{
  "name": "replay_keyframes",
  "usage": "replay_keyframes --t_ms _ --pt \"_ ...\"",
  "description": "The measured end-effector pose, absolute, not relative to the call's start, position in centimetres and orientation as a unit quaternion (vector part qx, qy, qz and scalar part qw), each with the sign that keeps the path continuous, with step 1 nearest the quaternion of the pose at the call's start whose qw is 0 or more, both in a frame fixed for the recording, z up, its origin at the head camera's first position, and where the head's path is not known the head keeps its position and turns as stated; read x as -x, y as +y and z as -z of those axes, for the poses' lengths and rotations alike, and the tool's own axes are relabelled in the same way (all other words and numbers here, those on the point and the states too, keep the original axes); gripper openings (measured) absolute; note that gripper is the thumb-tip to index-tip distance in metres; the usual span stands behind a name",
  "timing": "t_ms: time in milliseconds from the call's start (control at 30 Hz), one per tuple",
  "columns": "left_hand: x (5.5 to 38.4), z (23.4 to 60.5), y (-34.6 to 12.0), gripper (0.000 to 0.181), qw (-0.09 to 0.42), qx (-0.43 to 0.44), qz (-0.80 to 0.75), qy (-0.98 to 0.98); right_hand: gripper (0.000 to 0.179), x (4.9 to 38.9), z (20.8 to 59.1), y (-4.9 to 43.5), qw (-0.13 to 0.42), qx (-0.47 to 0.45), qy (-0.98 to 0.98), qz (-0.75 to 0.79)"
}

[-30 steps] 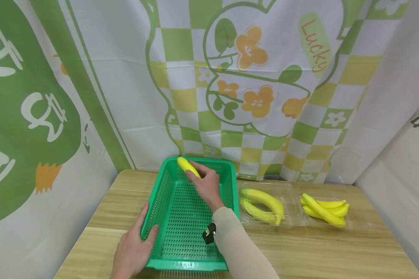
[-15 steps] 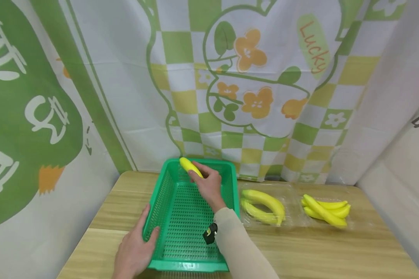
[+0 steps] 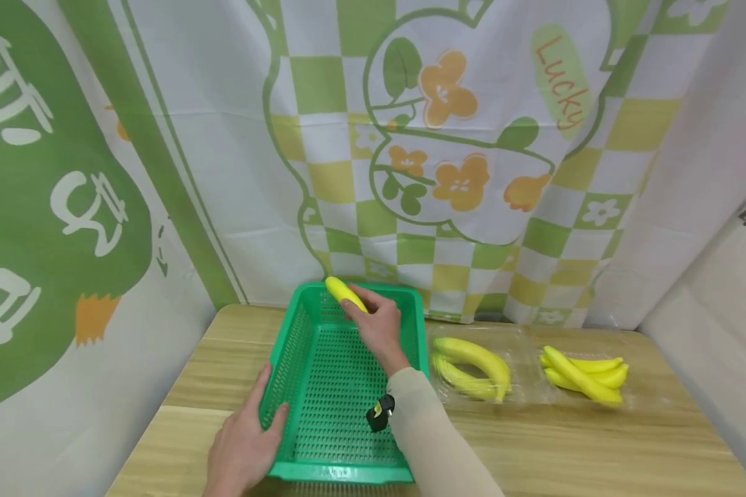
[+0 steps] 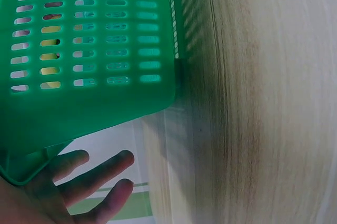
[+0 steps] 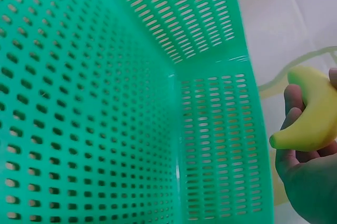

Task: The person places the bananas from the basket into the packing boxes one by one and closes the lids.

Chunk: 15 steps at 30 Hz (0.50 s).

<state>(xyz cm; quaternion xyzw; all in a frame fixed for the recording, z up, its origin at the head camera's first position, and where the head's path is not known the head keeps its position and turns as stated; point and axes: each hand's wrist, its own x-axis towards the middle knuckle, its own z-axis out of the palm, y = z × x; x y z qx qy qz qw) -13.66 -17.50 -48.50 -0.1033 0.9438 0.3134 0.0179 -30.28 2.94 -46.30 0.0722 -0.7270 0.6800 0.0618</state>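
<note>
My right hand (image 3: 380,328) pinches a small yellow banana (image 3: 343,291) over the far end of a green perforated plastic basket (image 3: 342,472). In the right wrist view the curved banana (image 5: 310,116) lies across the fingers, beyond the basket's far rim. On the basket's left side rests my left hand (image 3: 245,442), thumb over the rim and fingers outside. The left wrist view shows the fingers (image 4: 97,179) straight and spread, apart from the basket wall (image 4: 95,103). Part of the banana is hidden behind the right hand.
Right of the basket, a clear plastic container (image 3: 522,342) sits on the wooden table (image 3: 534,442). Large bananas (image 3: 488,359) lie in its left part, and several small bananas (image 3: 587,376) to the right. A patterned curtain (image 3: 323,186) hangs directly behind.
The head view shifts so the whole scene slides slightly right. Within it, my right hand with the banana edges a little right over the basket's far end. The left hand keeps its place.
</note>
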Motion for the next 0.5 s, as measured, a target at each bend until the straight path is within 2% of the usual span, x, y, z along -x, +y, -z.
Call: replay_keyframes --t_ms 267,500 --pt "13.8 48.6 -17.5 0.077 0.018 0.103 -0.301 0.948 0.042 30.1 44.4 4.2 0.036 -0.051 -0.705 -0.707" --pt "13.8 48.6 -17.5 0.078 0.024 0.103 -0.302 0.947 0.041 29.9 42.7 5.7 0.046 -0.063 -0.695 -0.715"
